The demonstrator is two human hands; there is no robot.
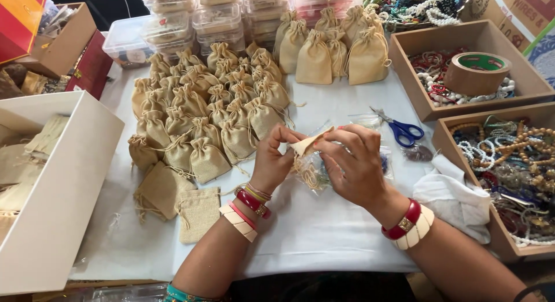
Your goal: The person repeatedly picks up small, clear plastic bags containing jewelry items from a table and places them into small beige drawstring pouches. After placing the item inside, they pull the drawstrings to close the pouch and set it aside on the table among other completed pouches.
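Two hands meet above the middle of a white-covered tabletop (324,232). The left hand (272,163) and the right hand (352,163) both pinch a small beige pouch (306,144), fingers closed on its mouth, held just above a clear plastic bag (315,175) that lies under the hands. Both wrists wear red and cream bangles. Just left of the left wrist lie two flat pouches (196,212), empty-looking. Beyond them, a crowd of filled, drawstring-tied pouches (202,111) stands packed together, taking up most of the tabletop's left centre. Larger tied sacks (329,47) stand in a row behind, in front of stacked clear plastic boxes (219,18). Blue-handled scissors (402,130) lie just right of the hands. A crumpled white cloth (451,198) sits near the right wrist. Along the right edge are two shallow cardboard trays: the far tray (416,47) holds beads and a roll of brown tape (477,72); the near tray (445,140) is heaped with bead necklaces. A white box (63,209) at the left edge holds more flat pouches.
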